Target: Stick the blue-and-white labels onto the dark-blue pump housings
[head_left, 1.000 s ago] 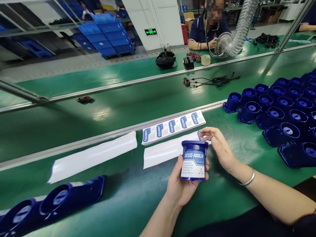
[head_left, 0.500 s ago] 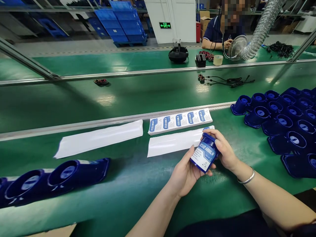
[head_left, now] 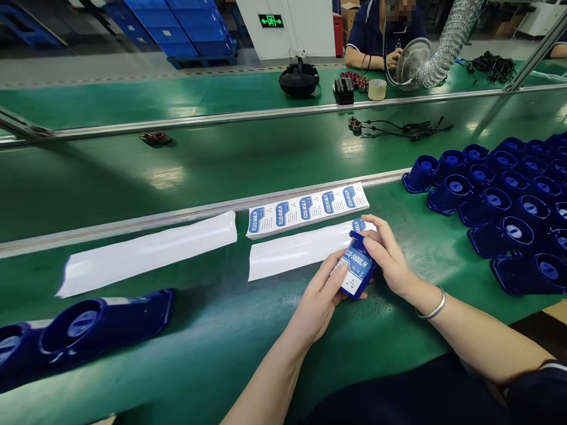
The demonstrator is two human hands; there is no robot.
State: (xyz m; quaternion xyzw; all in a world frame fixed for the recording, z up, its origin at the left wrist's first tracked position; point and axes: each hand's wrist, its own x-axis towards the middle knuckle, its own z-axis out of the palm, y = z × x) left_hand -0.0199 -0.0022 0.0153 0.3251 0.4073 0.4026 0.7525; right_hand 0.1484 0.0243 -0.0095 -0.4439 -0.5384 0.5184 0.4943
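Note:
A blue plastic housing (head_left: 364,273) with a blue-and-white label (head_left: 353,282) on its face is held between both hands. My left hand (head_left: 321,298) wraps its left side, thumb lying across the label. My right hand (head_left: 387,254) grips the upper right part, with the thumb near the top rim. Right behind the hands lies a mostly bare white label sheet (head_left: 296,251) with a blue printed label at its right end. Farther back is a stack of printed label sheets (head_left: 305,208).
Many blue housings (head_left: 494,198) stand in rows at right; more blue housings (head_left: 82,323) lie at front left. A blank white sheet (head_left: 150,254) is at left. Metal rails cross the green bench (head_left: 248,150). Beyond, a person (head_left: 372,35) sits by a foil duct (head_left: 452,47).
The view has shifted right and slightly down. My left thumb has moved from the label's edge onto its face. Both hands still hold the blue housing, now turned a little.

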